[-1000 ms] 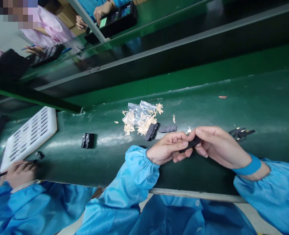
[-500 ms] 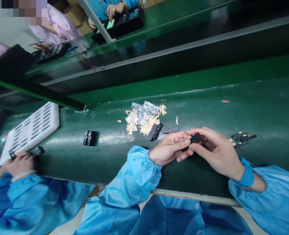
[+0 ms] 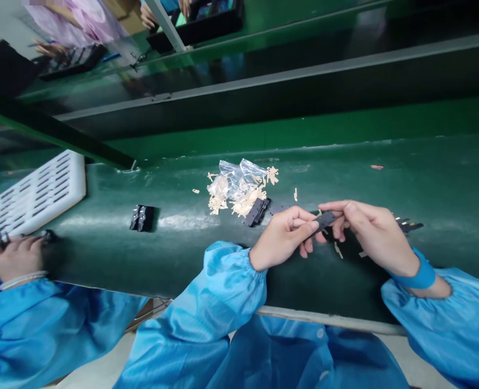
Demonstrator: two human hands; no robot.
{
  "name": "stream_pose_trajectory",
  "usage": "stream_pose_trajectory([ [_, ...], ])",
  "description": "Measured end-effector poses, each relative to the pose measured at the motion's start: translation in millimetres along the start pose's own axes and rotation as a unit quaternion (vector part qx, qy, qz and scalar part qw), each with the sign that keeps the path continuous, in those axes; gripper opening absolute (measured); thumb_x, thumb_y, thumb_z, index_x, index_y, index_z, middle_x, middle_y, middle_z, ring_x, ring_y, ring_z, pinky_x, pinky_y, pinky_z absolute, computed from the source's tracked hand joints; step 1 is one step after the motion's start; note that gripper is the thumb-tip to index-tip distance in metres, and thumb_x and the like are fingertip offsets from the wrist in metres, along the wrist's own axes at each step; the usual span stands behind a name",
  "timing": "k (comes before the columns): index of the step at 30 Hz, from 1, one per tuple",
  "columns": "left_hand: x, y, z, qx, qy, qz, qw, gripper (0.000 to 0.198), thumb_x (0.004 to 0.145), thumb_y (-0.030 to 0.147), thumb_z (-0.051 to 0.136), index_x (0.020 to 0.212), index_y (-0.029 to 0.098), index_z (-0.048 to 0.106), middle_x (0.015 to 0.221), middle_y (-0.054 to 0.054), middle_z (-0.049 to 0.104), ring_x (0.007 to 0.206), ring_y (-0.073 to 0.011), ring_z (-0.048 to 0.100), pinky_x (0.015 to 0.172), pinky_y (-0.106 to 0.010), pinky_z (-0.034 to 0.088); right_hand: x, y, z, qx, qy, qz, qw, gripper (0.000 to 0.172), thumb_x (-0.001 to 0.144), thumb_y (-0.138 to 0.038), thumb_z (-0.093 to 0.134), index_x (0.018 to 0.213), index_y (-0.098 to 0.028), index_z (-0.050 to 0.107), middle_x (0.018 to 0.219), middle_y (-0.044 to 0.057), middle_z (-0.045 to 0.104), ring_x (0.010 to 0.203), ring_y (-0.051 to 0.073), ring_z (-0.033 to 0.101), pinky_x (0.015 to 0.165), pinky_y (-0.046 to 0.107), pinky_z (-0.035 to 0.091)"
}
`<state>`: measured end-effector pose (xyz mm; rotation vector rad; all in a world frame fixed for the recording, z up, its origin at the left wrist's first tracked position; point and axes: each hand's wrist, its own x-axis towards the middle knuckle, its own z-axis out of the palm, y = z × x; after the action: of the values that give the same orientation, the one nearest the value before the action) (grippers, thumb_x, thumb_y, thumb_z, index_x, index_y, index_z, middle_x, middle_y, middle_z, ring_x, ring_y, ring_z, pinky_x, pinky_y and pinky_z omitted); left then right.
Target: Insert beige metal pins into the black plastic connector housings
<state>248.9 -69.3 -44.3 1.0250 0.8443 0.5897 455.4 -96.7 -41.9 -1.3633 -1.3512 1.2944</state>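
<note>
Head view: left hand (image 3: 282, 232), right hand (image 3: 375, 232) pinch black strip (image 3: 325, 220) near clear bags (image 3: 235, 181).

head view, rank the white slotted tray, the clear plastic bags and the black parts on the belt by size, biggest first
Largest to smallest: the white slotted tray, then the clear plastic bags. The black part left of the bags and the one beside them look alike, so I can't rank them.
</note>
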Motion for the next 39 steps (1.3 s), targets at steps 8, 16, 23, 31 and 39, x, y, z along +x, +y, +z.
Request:
stream_pose_trajectory([
  [8,0,-2,4.2,0.010,0.023,0.013,1.000,0.035,0.091,0.045,0.072,0.095,0.014,0.058,0.079,-0.004,0.074,0.052,-0.0066,0.059,0.047,-0.019,0.051,-2,4,5,-0.055,0.046,-0.020,0.997,0.030,0.098,-0.048,0.068,0.104,-0.020,0.077,0.070,0.002,0.070,0.055,0.013,0.062,0.053,0.024,0.052],
  [16,0,-6,4.2,0.021,0.028,0.026,0.999,0.038,0.091,0.048,0.073,0.096,0.014,0.059,0.080,-0.005,0.074,0.054,-0.0073,0.060,0.048,-0.019,0.051,-3,9,7,-0.043,0.044,-0.046,0.997,0.023,0.096,-0.040,0.072,0.106,-0.020,0.071,0.081,0.004,0.076,0.069,0.016,0.071,0.062,0.025,0.057],
  [23,1,-5,4.4,0.022,0.039,0.027,0.999,0.035,0.092,0.045,0.072,0.097,0.014,0.058,0.079,-0.004,0.074,0.054,-0.0072,0.060,0.048,-0.019,0.051,-1,8,6,-0.077,0.043,-0.046,0.995,0.031,0.104,-0.045,0.058,0.112,-0.019,0.074,0.070,0.001,0.067,0.057,0.012,0.061,0.056,0.024,0.051],
  [31,6,-4,-11.3,0.078,-0.006,0.014,0.997,0.031,0.096,0.042,0.065,0.100,0.011,0.067,0.082,-0.007,0.075,0.056,-0.0087,0.064,0.049,-0.019,0.052,6,4,-10,0.005,-0.084,0.090,0.992,0.031,0.090,-0.048,0.077,0.092,-0.019,0.066,0.063,-0.001,0.064,0.047,0.011,0.053,0.043,0.022,0.040],
  [39,3,6,-41.6,0.387,0.042,0.152,0.908,0.016,0.096,0.035,0.069,0.100,0.020,0.075,0.098,-0.006,0.078,0.089,-0.0173,0.069,0.081,-0.030,0.054,22,2,-23,0.182,0.186,0.075,0.963,0.027,0.088,-0.033,0.077,0.113,-0.024,0.069,0.102,0.010,0.078,0.064,0.017,0.065,0.055,0.030,0.050],
])
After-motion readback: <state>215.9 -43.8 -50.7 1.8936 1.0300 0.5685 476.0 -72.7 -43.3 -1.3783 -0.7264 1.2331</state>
